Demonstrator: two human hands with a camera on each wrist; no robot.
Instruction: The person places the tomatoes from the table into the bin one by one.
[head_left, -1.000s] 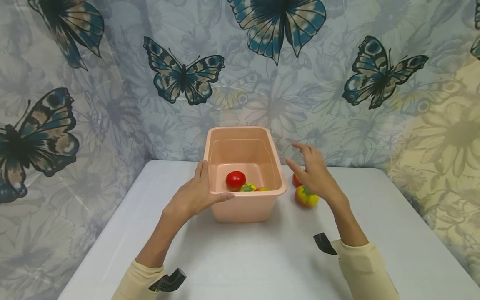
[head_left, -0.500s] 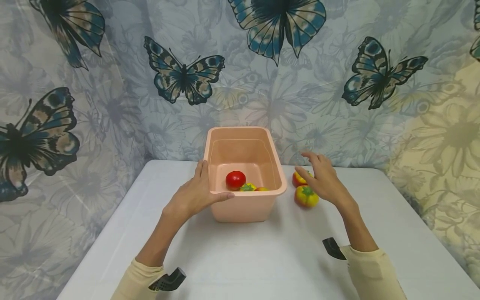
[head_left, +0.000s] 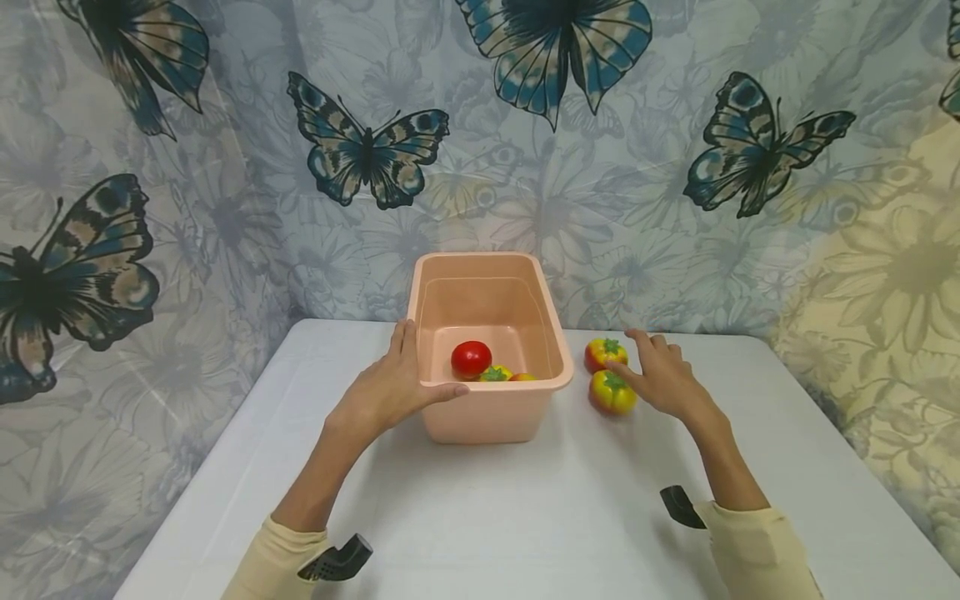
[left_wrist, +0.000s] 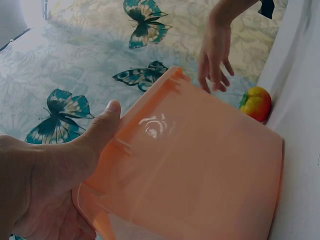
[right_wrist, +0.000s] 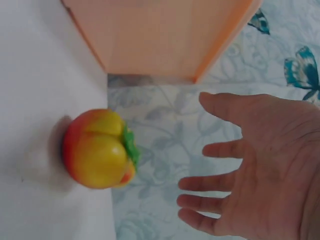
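A peach-coloured plastic tub [head_left: 483, 417] stands on the white table. My left hand [head_left: 384, 388] holds its near left corner, thumb along the front rim and fingers against the left side. Inside the tub lie a red tomato [head_left: 471, 360] and, partly hidden by the front wall, red-and-yellow bell peppers [head_left: 497, 374]. Right of the tub sit two more: a far bell pepper [head_left: 606, 353] and a near bell pepper [head_left: 612, 394]. My right hand [head_left: 666, 382] hovers just right of them, fingers spread and nothing held; the right wrist view shows a gap between fingertips and a pepper [right_wrist: 97, 149].
The white table [head_left: 480, 517] reaches back to a grey-blue cloth [head_left: 637, 242] printed with butterflies, hanging behind and at the sides. Each sleeve carries a black wrist camera [head_left: 336, 558].
My right hand has moved right and toward me, away from the tub, uncovering the far bell pepper. The left hand and the tub have stayed in place.
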